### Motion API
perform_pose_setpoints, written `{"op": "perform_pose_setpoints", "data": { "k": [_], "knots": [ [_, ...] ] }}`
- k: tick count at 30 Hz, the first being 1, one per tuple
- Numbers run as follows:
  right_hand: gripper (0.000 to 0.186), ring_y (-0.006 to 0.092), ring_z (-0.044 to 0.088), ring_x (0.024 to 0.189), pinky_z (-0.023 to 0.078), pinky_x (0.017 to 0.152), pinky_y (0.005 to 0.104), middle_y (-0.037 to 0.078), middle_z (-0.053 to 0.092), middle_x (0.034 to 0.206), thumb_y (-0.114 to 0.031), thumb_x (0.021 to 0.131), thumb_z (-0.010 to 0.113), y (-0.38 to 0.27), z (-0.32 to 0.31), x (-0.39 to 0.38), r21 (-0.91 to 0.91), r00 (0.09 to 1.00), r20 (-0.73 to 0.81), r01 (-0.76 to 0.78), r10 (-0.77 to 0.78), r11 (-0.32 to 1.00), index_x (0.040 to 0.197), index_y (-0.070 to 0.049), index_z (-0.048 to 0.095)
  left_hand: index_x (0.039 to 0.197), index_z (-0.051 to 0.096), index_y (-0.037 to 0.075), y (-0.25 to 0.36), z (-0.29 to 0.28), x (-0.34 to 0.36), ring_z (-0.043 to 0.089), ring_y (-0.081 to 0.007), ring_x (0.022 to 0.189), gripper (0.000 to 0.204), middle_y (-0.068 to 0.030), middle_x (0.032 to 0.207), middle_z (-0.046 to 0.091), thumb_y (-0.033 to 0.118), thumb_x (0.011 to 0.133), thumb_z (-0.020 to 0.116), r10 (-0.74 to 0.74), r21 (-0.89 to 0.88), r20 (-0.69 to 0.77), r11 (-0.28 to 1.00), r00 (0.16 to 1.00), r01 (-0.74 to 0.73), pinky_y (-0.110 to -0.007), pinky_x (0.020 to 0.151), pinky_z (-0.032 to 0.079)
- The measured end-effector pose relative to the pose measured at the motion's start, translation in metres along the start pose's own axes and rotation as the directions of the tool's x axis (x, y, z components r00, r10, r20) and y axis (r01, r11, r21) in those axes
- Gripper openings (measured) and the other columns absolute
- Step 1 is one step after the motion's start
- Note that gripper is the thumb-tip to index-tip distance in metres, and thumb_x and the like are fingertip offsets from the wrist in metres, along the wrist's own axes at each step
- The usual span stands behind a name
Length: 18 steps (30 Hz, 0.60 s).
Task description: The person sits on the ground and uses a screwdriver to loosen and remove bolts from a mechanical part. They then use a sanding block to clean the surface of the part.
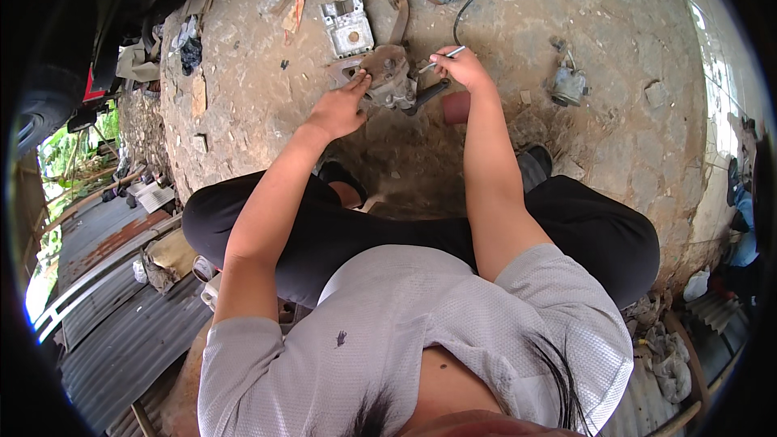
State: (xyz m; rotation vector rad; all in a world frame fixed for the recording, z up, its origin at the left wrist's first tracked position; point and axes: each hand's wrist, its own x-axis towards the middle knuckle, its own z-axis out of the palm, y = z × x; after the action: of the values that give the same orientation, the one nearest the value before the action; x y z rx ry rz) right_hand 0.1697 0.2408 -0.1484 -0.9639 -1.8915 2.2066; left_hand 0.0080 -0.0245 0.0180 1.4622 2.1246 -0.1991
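pointing leftward, slim pale tool (456, 53) aslant

casting (390, 78) brown-grey; slim tool (456, 53) whitish; cylinder (456, 108) maroon; trousers (600, 222) black; shirt (405, 299) light grey

the rusty housing (390, 79) blocks the middle, while passable room lies beside the metal canister (569, 87).

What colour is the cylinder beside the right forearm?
The cylinder is dull brownish red, seen in the head view.
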Motion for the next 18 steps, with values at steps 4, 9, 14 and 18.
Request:
{"op": "perform_pose_setpoints", "data": {
  "k": [4,9,14,18],
  "knots": [
    [0.024,0.0151,0.067,0.068,0.054,0.066,0.0333,0.008,0.076,0.081,-0.023,0.098,0.076,0.01,0.003,-0.003,-0.032,0.973,-0.228,0.036,-0.043,0.999,0.103,0.001,0.076,0.164,0.034,0.008,-0.003,0.001,0.003,0.062,-0.0338,0.131,0.084,-0.0109,0.172,0.033,0.021,0.087,0.066,0.006,-0.012,0.006,1.0,1.0,-0.006,-0.045,0.11,0.053],
    [0.024,0.0146,0.065,0.066,0.053,0.066,0.0328,0.007,0.077,0.083,-0.022,0.099,0.076,0.013,-0.01,-0.005,0.154,0.997,-0.074,0.015,-0.004,0.988,0.106,0.001,0.077,0.164,0.036,0.009,-0.005,0.0,0.004,0.062,-0.0339,0.132,0.082,-0.0108,0.171,0.035,0.023,0.088,0.066,0.024,0.004,-0.009,1.0,1.0,-0.024,-0.045,0.111,0.052],
    [0.022,0.0136,0.063,0.065,0.051,0.065,0.0328,0.006,0.079,0.087,-0.021,0.1,0.075,0.021,-0.006,-0.004,0.105,0.989,-0.149,0.024,-0.008,0.994,0.108,0.0,0.077,0.164,0.036,0.01,-0.004,-0.002,0.007,0.061,-0.0343,0.133,0.081,-0.0105,0.171,0.035,0.024,0.089,0.066,0.014,0.017,0.004,1.0,1.0,-0.014,-0.046,0.111,0.052],
    [0.026,0.0135,0.062,0.067,0.051,0.068,0.0323,0.007,0.079,0.089,-0.024,0.1,0.074,0.021,-0.002,-0.009,0.19,0.907,-0.412,-0.003,0.083,0.982,0.11,0.0,0.077,0.164,0.035,0.01,-0.003,-0.004,0.005,0.061,-0.0343,0.132,0.081,-0.0105,0.171,0.034,0.024,0.09,0.065,0.001,0.025,0.019,1.0,1.0,-0.002,-0.046,0.111,0.052]
  ]
}}
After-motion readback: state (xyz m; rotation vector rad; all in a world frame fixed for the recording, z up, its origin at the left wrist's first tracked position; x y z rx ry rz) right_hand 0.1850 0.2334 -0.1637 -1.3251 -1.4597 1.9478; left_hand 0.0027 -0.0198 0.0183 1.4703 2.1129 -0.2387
